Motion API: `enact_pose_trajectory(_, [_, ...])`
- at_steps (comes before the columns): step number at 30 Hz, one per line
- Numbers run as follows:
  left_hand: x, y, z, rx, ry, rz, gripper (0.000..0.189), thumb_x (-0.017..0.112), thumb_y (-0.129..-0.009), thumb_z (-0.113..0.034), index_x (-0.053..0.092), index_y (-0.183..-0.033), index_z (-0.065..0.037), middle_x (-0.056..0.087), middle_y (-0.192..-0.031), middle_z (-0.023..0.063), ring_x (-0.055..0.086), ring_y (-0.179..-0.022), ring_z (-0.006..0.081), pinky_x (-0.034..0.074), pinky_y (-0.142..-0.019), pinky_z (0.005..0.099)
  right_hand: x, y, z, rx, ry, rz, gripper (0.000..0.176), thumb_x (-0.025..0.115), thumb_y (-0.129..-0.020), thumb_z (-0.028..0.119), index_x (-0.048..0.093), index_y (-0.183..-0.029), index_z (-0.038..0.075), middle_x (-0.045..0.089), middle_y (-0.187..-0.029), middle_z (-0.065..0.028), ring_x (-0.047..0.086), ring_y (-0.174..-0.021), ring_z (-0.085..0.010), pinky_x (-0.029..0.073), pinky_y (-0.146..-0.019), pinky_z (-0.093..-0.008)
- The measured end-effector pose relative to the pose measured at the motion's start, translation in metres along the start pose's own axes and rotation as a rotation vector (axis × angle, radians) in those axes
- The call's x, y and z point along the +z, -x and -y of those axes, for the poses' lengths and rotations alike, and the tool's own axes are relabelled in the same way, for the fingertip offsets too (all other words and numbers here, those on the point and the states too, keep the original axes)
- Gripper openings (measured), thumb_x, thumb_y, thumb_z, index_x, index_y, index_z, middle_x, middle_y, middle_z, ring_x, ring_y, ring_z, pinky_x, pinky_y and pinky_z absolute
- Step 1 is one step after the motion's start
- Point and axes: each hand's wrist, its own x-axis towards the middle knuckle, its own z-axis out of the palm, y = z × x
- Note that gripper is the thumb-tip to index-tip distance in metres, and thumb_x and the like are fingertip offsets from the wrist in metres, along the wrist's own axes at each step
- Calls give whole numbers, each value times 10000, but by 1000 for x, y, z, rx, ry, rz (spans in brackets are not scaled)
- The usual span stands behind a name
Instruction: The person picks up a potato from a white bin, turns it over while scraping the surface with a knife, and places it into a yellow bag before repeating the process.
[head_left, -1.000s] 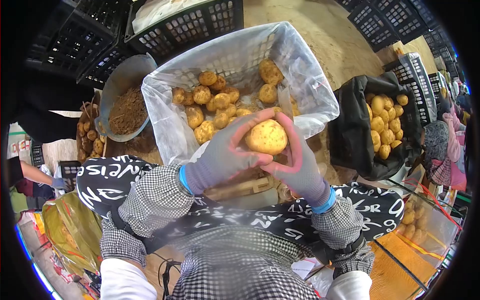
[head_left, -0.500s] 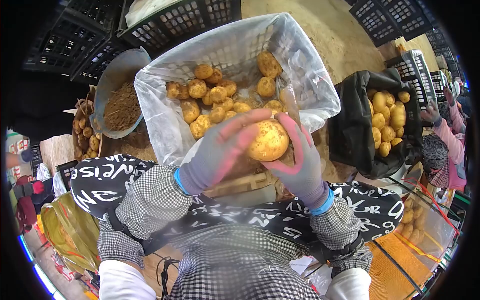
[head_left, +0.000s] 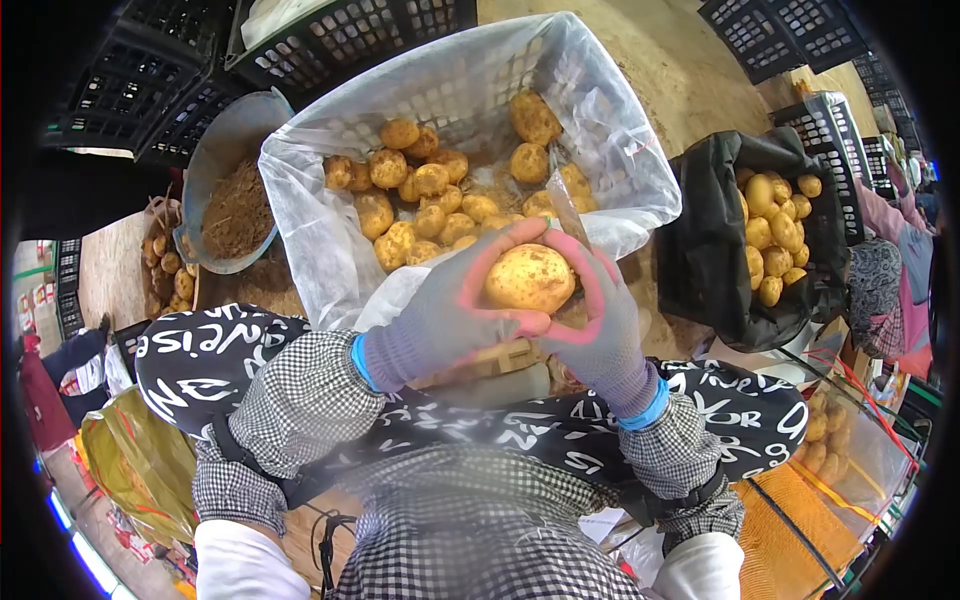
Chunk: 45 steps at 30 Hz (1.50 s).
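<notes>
A large potato [head_left: 530, 278] with some soil on its skin is held between my two gloved hands. My left hand [head_left: 445, 305], in a grey glove with pink fingers, curls around its left side, thumb below and fingers above. My right hand [head_left: 603, 325] wraps its right side in the same way, and the fingertips of both hands come together above and below it. Just beyond them stands a crate [head_left: 345, 110] lined with a thin white sheet. Several soil-marked potatoes [head_left: 430, 181] lie in it.
At the right, a black-lined container [head_left: 700, 240] holds several cleaner potatoes [head_left: 775, 225]. On the left stand a blue-grey tub [head_left: 203, 185] with soil and a sack of potatoes [head_left: 180, 285]. Black crates [head_left: 345, 50] are at the back. Another person [head_left: 885, 290] is far right.
My left hand has closed in on the potato, its thumb now meeting my right hand below. The potato has turned and shifted slightly up and left. The person at far right has moved an arm.
</notes>
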Motion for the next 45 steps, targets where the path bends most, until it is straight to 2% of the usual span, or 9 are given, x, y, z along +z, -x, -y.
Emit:
enact_pose_trajectory(11, [-54,-37,21,48,52,-258,562,543,-984,-360,446,-1406,-3,565,-1308,141,553,-1191,195,441,-999,311,-26,-6,-1,379,-617,-221,625,732,-776,65,462,-1335,2,585,-1218,-107,611,-1078,-198,548,-879,-342])
enact_pose_trajectory(14, [-84,-67,50,-218,-450,-393,477,547,-965,-288,516,-1346,-3,612,-1248,199,608,-1132,231,472,-949,330,-88,8,-12,-8,-713,-489,525,569,-953,274,427,-1394,26,552,-1308,-140,617,-1073,-272,558,-849,-381])
enact_pose_trajectory(16, [-96,-96,97,-203,-837,-141,519,609,-898,-312,546,-1307,1,621,-1213,243,612,-1136,298,476,-957,377,-149,29,3,-125,-858,-809,600,583,-944,290,382,-1406,-37,482,-1380,-204,550,-1182,-305,506,-939,-386])
enact_pose_trajectory(18, [-70,-125,113,-267,-816,-117,554,649,-836,-340,576,-1270,-4,628,-1185,252,619,-1097,363,486,-945,421,-240,76,6,-382,-1181,-542,629,600,-917,233,351,-1423,-47,414,-1434,-223,448,-1287,-311,433,-1035,-395])
enact_pose_trajectory(26, [7,-297,248,-217,-1169,74,411,662,-804,-344,659,-1162,-141,669,-1150,147,634,-1079,335,496,-930,419,-385,240,45,-269,-793,-861,574,443,-982,224,275,-1474,-21,356,-1493,-205,446,-1267,-313,382,-1071,-407])
enact_pose_trajectory(31, [22,-316,213,-365,-1366,174,602,771,-729,-433,601,-1232,-152,616,-1262,132,604,-1136,314,470,-969,406,-366,225,55,-251,-830,-695,544,345,-1023,218,227,-1506,-4,319,-1529,-194,445,-1255,-314,350,-1094,-414])
enact_pose_trajectory(35, [-3,-307,264,-351,-996,-203,766,875,-641,-349,523,-1251,-48,624,-1180,187,614,-1091,293,475,-961,401,-291,105,12,-100,-623,-911,565,359,-1037,264,227,-1499,-33,352,-1499,-231,485,-1237,-301,409,-1062,-401])
enact_pose_trajectory(37, [9,-250,158,-405,-585,-335,784,900,-630,-293,497,-1240,-11,626,-1140,186,617,-1061,260,482,-953,375,-229,37,7,-9,-408,-907,554,397,-1027,286,321,-1447,-67,448,-1419,-222,545,-1180,-255,491,-964,-347])
enact_pose_trajectory(45, [-18,-105,-3,-32,-161,-18,633,723,-872,-397,477,-1313,-16,598,-1170,92,604,-1047,146,515,-892,282,-63,-20,-20,270,-192,-116,712,751,-814,116,401,-1422,-5,526,-1285,-135,606,-1001,-162,537,-798,-286])
